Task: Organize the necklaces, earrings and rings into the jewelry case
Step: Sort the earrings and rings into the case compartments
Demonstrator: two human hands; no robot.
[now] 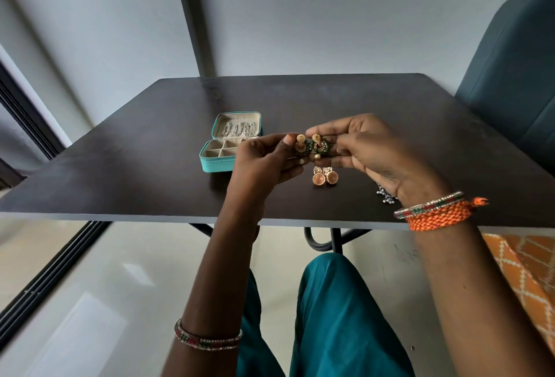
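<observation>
Fingers (289,141) of both hands pinch the gold-green earrings (312,145) just right of the jewelry case (222,163). Light, rigid, dangling pearls; grip the studs.

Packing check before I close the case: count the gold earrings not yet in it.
4. Two green-and-gold earrings are held between the left hand and right hand; two round gold earrings lie on the table. The hands may hide others.
</observation>
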